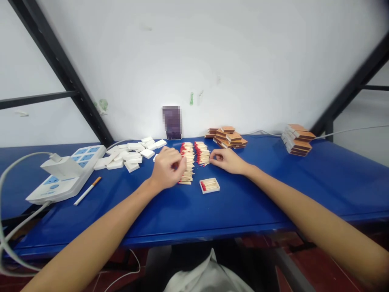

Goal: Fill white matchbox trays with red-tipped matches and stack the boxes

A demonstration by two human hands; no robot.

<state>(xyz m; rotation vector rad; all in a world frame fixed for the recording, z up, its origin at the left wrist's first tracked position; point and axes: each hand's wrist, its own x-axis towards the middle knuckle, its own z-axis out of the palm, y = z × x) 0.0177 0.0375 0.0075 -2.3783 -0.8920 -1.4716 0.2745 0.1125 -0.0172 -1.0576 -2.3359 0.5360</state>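
At the match piles (202, 153), left hand (167, 167) and right hand (228, 160) curl fingers together on them; pinch small bundles, heads matching the tray (209, 185).

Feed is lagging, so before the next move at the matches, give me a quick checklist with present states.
1. The left hand rests on the left match pile: ok, fingers curled over it.
2. Matches pinched in the left hand: cannot tell.
3. The right hand reaches the right match pile: ok, fingertips touch its edge.
4. The open tray lies between the hands, nearer the person: ok, holds matches, red heads leftward.
5. The white boxes heaped left of the hands: ok.
6. The brown boxes stacked behind the right hand: ok.
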